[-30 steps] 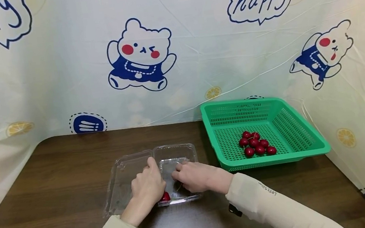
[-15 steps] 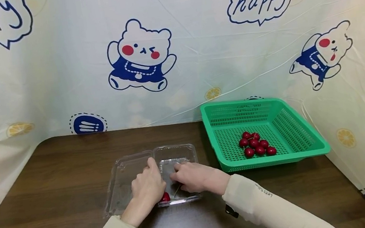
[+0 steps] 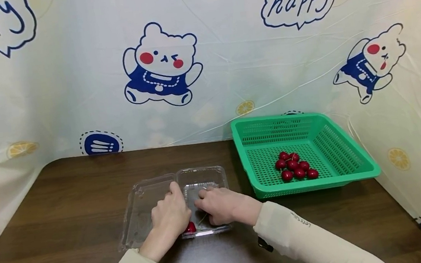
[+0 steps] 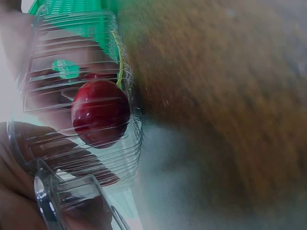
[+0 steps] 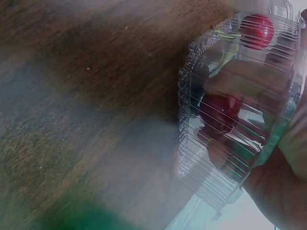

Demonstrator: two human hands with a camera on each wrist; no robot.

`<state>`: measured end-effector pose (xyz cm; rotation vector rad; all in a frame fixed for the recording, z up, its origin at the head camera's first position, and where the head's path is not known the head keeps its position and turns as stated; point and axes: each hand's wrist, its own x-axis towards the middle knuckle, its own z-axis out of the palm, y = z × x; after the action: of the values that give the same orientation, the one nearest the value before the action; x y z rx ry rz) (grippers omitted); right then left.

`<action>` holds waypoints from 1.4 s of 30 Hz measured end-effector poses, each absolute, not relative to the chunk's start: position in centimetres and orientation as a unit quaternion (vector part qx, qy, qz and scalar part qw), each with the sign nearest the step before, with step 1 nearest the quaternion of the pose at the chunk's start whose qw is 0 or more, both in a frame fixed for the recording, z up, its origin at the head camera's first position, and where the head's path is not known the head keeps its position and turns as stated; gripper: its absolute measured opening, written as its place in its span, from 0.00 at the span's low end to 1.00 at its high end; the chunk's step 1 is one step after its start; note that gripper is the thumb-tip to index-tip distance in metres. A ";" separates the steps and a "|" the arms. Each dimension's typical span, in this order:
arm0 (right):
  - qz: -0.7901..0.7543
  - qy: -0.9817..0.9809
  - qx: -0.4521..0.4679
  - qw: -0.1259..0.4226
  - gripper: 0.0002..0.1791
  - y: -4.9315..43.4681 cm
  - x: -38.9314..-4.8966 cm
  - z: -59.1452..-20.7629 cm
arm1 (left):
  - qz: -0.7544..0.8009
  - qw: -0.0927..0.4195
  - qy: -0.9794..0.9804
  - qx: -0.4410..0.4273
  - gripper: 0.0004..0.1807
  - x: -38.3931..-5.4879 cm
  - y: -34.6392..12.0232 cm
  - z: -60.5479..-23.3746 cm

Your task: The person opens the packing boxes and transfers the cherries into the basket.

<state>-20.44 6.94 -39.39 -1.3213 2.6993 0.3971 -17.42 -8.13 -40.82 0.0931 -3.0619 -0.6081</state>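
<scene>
A clear plastic clamshell box [image 3: 201, 173] lies opened on the table, its lid [image 3: 141, 210] folded to the left. The left hand [image 3: 170, 217] grips the box at the hinge between lid and base. Inside the base, close to that hand, sits a red cherry [image 3: 190, 227] with a thin green stem, seen through the ribbed wall in the left wrist view. The right hand [image 3: 221, 205] reaches down into the base. Through the plastic in the right wrist view, its fingers hold a second cherry [image 5: 220, 112] low in the box; the head view hides this fruit.
To the right, a green slotted basket [image 3: 342, 179] holds a cluster of several cherries [image 3: 292, 165]. The dark wooden table [image 3: 69, 236] extends around the box. Behind it hangs a printed curtain [image 3: 227, 72].
The right hand has shifted slightly left inside the box, towards the cherry by the left hand. The left hand, box and basket stay in place.
</scene>
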 end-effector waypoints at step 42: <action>0.066 0.885 -0.457 0.066 0.09 7.9 -21.6 -36.8 | -0.195 0.005 -0.980 0.032 0.19 -17.5 -8.3 -41.0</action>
<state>-21.64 7.93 -36.83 -1.3780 2.6686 0.1982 -17.52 -8.25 -41.00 0.0999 -3.0706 -0.6105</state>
